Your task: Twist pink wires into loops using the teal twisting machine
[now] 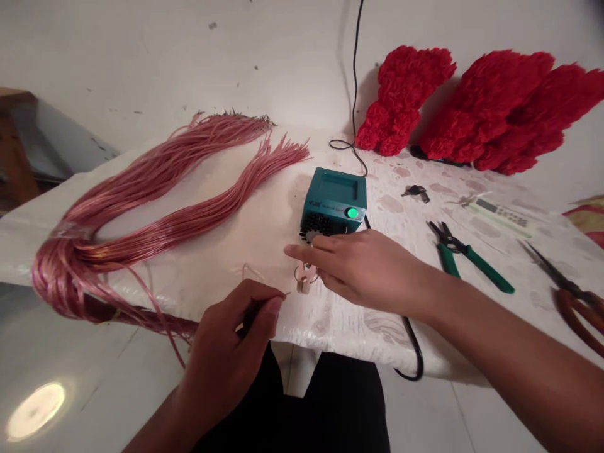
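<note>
My left hand (240, 327) is closed in a pinch near the table's front edge. A thin wire end pokes out past its thumb and fingertip, and a pale pink loop of wire (252, 272) shows just behind. My right hand (352, 267) reaches to the front of a teal box-shaped machine (337, 189) with a lit green button and black bristles. Its index finger points left, while the other fingers curl in; what they grip is hidden. A small pale pink clip-like piece with a metal ring (306, 279) sits right beneath these fingers.
A big tied bundle of pink wires (155, 239) lies at left, partly over the edge. On the right are green-handled pliers (465, 251), scissors (570, 289), keys (416, 192) and a pale device with buttons (503, 216). Red flower bunches (504, 107) lean on the wall. A black cord (356, 75) runs upward.
</note>
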{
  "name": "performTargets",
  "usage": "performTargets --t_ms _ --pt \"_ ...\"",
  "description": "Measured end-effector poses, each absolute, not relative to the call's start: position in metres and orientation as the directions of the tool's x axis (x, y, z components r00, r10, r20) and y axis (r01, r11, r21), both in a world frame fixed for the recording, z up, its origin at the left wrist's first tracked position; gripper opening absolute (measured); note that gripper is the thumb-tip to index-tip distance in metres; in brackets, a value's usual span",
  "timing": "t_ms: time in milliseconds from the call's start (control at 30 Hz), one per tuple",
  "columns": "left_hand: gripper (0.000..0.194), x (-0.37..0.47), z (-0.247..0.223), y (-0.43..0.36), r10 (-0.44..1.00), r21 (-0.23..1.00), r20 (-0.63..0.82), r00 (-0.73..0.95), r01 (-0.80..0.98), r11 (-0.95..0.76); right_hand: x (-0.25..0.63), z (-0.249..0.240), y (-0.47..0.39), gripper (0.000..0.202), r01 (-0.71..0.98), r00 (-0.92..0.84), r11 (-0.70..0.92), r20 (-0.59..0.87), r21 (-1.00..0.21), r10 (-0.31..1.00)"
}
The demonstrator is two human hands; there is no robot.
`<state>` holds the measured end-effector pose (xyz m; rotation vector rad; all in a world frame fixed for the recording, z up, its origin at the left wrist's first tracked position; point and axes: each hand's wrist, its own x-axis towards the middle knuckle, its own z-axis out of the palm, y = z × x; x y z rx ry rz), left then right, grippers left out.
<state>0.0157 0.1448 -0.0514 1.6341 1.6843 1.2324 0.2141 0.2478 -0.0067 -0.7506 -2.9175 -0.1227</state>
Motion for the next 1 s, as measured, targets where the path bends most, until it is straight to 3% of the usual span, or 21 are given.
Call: performTargets --t_ms 167,333,467,633,800,1000 --pt "0.014 0.014 -0.053 0.141 0.957 0.813 0.244 -0.157 0.571 -0.113 0.208 0.002 0.258 0.038 0.444 -0.896 0.894 0.006 0.055 0.444" --pt "0.014 0.012 -0.057 0.141 0.925 0.747 0.359 -0.126 0.633 -0.204 0.214 -0.026 0.258 0.016 0.465 -0.871 0.881 0.222 0.089 0.437" --pt "0.012 0.014 -0.061 0.143 0.843 0.638 0.519 -0.141 0.720 -0.273 0.218 -0.044 0.256 0.024 0.465 -0.833 0.861 0.432 0.206 0.347" --pt "0.013 0.025 -0.062 0.145 0.795 0.572 0.591 -0.139 0.767 -0.291 0.218 -0.052 0.258 0.027 0.485 -0.797 0.832 0.528 0.270 0.294" --pt "0.012 0.036 -0.072 0.140 0.796 0.605 0.577 -0.181 0.750 -0.268 0.215 -0.060 0.258 0.022 0.485 -0.750 0.835 0.614 0.261 0.244" --pt "0.011 0.045 -0.085 0.137 0.811 0.657 0.534 -0.241 0.722 -0.218 0.215 -0.066 0.256 0.022 0.522 -0.732 0.815 0.623 0.253 0.276"
